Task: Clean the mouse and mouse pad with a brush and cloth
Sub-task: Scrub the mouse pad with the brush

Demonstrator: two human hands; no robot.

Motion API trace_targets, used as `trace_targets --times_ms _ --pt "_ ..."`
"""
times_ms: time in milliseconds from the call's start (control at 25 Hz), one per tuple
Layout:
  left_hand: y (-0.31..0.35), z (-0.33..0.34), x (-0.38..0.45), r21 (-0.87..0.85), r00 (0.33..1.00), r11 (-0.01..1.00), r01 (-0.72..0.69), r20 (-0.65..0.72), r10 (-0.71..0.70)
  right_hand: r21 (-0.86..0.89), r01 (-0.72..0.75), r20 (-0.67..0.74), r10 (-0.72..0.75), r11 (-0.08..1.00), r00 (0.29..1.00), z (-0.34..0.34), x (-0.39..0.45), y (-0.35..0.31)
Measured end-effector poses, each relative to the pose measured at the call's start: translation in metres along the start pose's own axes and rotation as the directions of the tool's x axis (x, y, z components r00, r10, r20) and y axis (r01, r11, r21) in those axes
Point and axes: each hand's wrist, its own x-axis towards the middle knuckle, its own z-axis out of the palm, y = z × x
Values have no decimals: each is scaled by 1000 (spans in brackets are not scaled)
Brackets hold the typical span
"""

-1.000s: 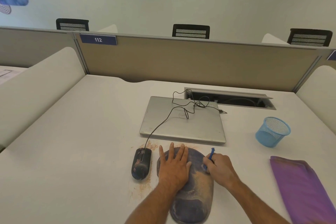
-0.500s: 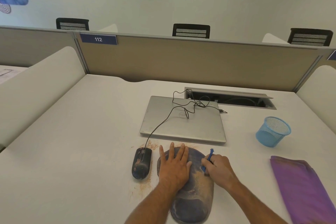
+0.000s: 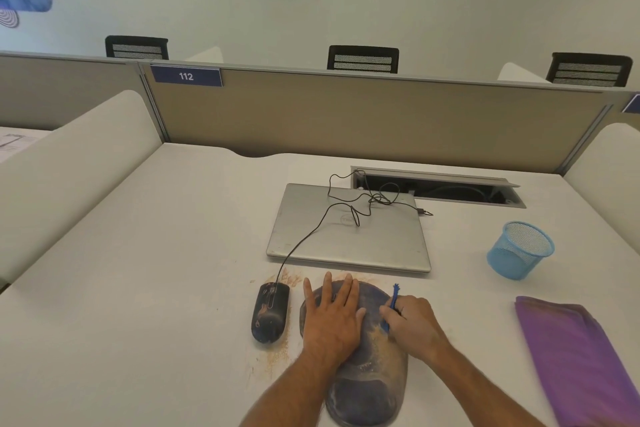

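While our left hand (image 3: 331,317) lies flat and open on the dusty mouse pad (image 3: 363,388), our right hand (image 3: 412,324) grips the blue brush (image 3: 390,308) against it. Beside the pad sits the mouse (image 3: 270,312); the purple cloth (image 3: 575,357) rests well right on the white desk (image 3: 138,288), beige partition (image 3: 346,114) behind.

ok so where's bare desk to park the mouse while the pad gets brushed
The widest bare stretch of desk lies left of the mouse, out to the side divider. A smaller gap lies between the laptop and the blue mesh cup. It is crowded around the mouse pad: both hands, brush, scattered crumbs.
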Motion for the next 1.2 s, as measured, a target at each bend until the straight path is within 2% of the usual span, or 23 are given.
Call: trace_targets --times_ms 160,280,440,560,600,720,840,1000,1120,1200 --pt "0 0 0 5 1000 1000 -4 -3 4 38 40 -82 -36 998 996 1 1 0" --pt "0 0 0 -2 1000 1000 -1 -8 1 -30 37 -1 -37 999 999 3 -1 0" --pt "0 0 0 -4 1000 1000 -2 -4 2 43 47 -90 -43 998 995 2 -1 2" --pt "0 1 0 -4 1000 1000 -2 -15 2 -36 51 22 -50 998 999 4 -1 -1" --pt "0 1 0 -3 1000 1000 -2 -17 2 -26 60 22 -59 998 998 5 -1 -1" --pt "-1 1 1 3 1000 1000 -3 -13 3 41 60 -96 -56 997 994 4 -1 -1" --pt "-1 1 0 14 1000 1000 -5 -11 5 -31 61 14 -60 998 998 6 -2 -5" --pt "-1 0 1 7 1000 1000 -3 -4 3 18 60 -74 -59 998 996 7 -3 -2" --pt "0 -1 0 2 1000 1000 3 2 -3 -38 69 5 -69 997 998 9 -5 -4" --pt "0 -3 -1 -8 1000 1000 1 1 -1 4 70 -55 -70 998 996 9 -4 -3"
